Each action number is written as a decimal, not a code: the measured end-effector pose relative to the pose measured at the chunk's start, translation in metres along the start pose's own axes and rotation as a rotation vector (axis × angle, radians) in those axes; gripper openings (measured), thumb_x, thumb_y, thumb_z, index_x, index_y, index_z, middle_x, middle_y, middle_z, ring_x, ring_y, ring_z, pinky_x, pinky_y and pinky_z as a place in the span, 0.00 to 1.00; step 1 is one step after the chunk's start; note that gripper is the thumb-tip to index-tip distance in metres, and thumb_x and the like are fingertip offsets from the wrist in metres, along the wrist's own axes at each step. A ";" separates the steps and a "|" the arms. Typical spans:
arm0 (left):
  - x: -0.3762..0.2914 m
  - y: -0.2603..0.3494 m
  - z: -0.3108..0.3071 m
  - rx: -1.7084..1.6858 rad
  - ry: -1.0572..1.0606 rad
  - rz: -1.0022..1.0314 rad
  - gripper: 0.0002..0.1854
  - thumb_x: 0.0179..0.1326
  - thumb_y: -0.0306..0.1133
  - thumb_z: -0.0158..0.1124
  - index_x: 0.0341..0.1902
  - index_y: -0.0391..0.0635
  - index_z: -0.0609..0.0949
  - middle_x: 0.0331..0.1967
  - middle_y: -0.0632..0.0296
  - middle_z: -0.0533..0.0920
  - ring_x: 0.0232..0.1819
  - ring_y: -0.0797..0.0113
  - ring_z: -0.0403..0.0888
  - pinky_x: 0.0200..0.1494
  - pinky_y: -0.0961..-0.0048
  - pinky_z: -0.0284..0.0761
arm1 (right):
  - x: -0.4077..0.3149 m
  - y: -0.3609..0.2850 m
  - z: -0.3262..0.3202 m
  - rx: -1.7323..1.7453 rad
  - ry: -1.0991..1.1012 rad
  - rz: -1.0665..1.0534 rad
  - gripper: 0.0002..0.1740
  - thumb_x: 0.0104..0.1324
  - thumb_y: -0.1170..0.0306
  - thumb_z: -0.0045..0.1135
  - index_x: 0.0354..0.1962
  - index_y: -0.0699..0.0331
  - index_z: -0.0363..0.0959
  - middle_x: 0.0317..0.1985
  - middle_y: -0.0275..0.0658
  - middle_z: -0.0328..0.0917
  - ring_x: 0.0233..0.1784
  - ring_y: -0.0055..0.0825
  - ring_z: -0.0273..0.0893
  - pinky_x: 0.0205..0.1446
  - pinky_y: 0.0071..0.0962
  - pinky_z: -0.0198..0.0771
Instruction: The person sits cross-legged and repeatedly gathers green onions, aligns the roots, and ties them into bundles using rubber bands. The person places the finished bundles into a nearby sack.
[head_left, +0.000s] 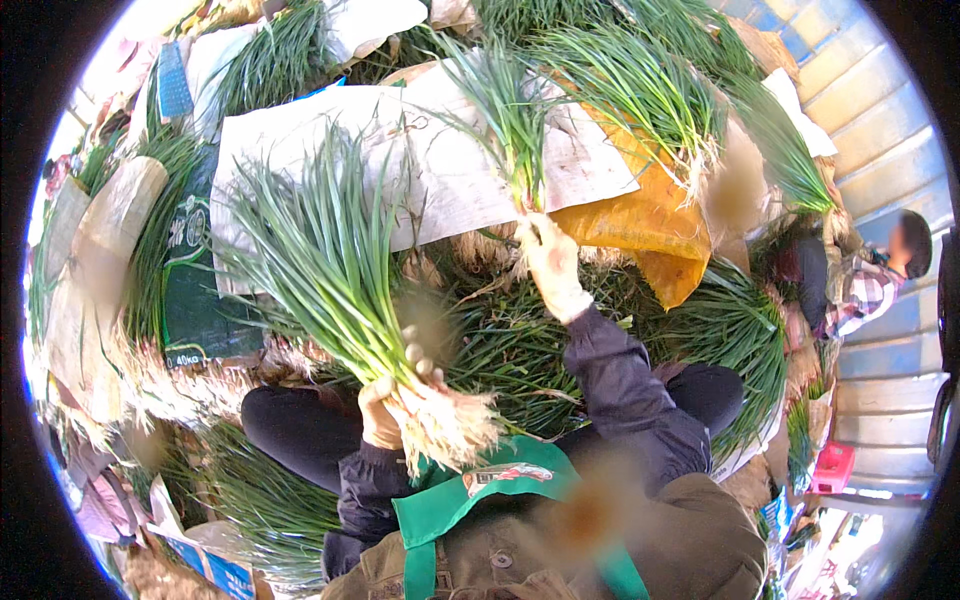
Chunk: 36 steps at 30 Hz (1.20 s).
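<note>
My left hand (388, 409), in a pale glove, is closed round the lower stalks of a large bunch of green onions (352, 300). The bunch's pale roots hang out to the right over my lap, and its leaves fan to the upper left over a white woven sack (322, 135). My right hand (546, 251), gloved too, grips a smaller bunch of green onions (525, 150) at its root end. That bunch's leaves point away from me across the same sack. Blurred spots hide part of the view.
Loose green leaves (517, 352) cover the ground between my knees. A yellow sack (637, 225) lies under another onion bunch (645, 97). At left is a green printed sack (195, 292). A person (862, 292) sits at right, near a pink stool (832, 469).
</note>
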<state>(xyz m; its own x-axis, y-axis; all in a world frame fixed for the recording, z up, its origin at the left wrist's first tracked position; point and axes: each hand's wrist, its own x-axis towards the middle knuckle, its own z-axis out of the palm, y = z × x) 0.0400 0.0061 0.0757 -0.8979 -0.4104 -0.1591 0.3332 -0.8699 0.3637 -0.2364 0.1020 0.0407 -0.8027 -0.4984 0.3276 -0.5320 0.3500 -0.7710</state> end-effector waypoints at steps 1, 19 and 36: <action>0.005 0.006 -0.003 0.079 -0.053 -0.044 0.43 0.45 0.39 0.65 0.68 0.39 0.62 0.50 0.60 0.75 0.51 0.65 0.76 0.57 0.63 0.73 | -0.013 -0.010 0.001 -0.018 -0.064 -0.070 0.07 0.64 0.67 0.55 0.37 0.60 0.73 0.32 0.42 0.78 0.34 0.34 0.76 0.39 0.31 0.71; 0.005 -0.005 -0.071 0.397 0.175 -0.217 0.32 0.46 0.36 0.61 0.56 0.31 0.72 0.44 0.49 0.81 0.41 0.56 0.82 0.48 0.58 0.79 | -0.090 -0.058 0.090 1.516 -0.311 0.941 0.19 0.75 0.63 0.41 0.53 0.68 0.66 0.21 0.25 0.61 0.26 0.17 0.63 0.32 0.19 0.64; 0.005 0.000 -0.032 0.059 0.068 -0.219 0.45 0.41 0.36 0.68 0.67 0.35 0.63 0.53 0.49 0.77 0.53 0.51 0.77 0.56 0.56 0.76 | 0.019 0.036 0.002 -0.170 -0.039 0.325 0.15 0.64 0.60 0.53 0.37 0.66 0.74 0.32 0.41 0.79 0.33 0.30 0.76 0.38 0.32 0.69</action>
<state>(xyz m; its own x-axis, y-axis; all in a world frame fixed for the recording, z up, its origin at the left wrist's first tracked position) 0.0448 -0.0045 0.0458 -0.9249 -0.2331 -0.3005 0.1135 -0.9233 0.3668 -0.2695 0.1034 0.0181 -0.9281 -0.3679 0.0567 -0.2904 0.6205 -0.7284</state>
